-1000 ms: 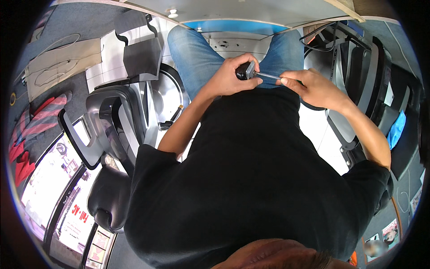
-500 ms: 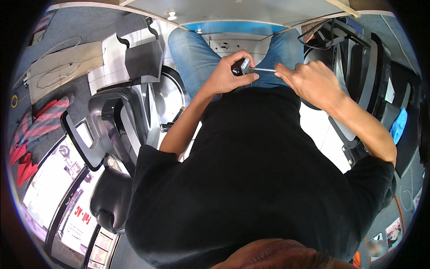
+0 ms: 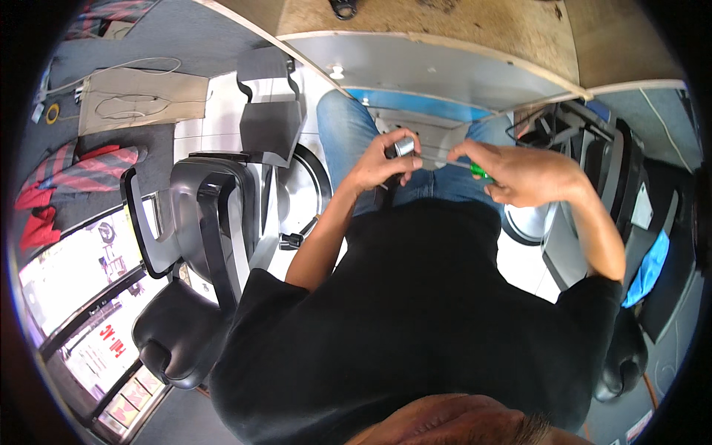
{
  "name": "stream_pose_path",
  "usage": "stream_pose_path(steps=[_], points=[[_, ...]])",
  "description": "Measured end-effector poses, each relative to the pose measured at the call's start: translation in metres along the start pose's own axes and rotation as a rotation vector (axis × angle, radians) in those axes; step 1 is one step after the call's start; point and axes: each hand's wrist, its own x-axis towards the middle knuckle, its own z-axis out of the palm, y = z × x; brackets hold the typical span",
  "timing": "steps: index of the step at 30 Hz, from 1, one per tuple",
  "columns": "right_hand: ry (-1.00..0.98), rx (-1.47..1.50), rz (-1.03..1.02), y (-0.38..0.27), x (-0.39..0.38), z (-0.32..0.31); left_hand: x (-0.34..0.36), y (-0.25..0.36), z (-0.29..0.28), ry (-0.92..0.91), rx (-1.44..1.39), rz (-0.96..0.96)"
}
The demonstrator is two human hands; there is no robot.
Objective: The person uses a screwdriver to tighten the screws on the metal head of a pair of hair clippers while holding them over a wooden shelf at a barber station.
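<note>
My left hand [image 3: 377, 165] is closed around a black device with a silver head, which looks like a hair clipper [image 3: 403, 147]. It is held above my lap, silver end toward my right hand. In my right hand [image 3: 535, 176] is a screwdriver [image 3: 479, 171] with a green handle, gripped between thumb and fingers. Its thin metal shaft points left at the clipper. Whether the tip touches it I cannot tell. Below both hands are my legs in blue jeans [image 3: 345, 122].
A wooden shelf [image 3: 475, 26] with a grey front panel stands ahead of my knees. Black salon chairs flank me, one at the left [image 3: 208, 200] and one at the right [image 3: 586, 148]. A striped cloth [image 3: 89, 170] lies far left; a blue cloth [image 3: 647, 271] hangs at the right.
The whole view has shifted, showing more of the shelf. The clipper has turned in my left hand. My right hand has rolled over, and the screwdriver's green handle now shows.
</note>
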Motion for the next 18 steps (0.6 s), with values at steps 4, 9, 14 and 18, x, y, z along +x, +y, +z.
stream_pose_path(steps=[4, 9, 14, 18], points=[[0.278, -0.047, -0.153, 0.01, 0.0, 0.023, 0.0, 0.013, -0.005, -0.059, 0.059, -0.017], [0.659, 0.678, -0.132, 0.011, -0.002, 0.051, 0.001, 0.012, -0.005, -0.062, -0.152, 0.096], [0.976, 0.934, -0.244, 0.017, -0.01, 0.08, 0.012, 0.021, 0.004, -0.11, -0.076, 0.048], [1.398, 0.634, -0.178, 0.015, 0.0, 0.09, 0.026, 0.028, 0.033, -0.243, -0.096, 0.066]])
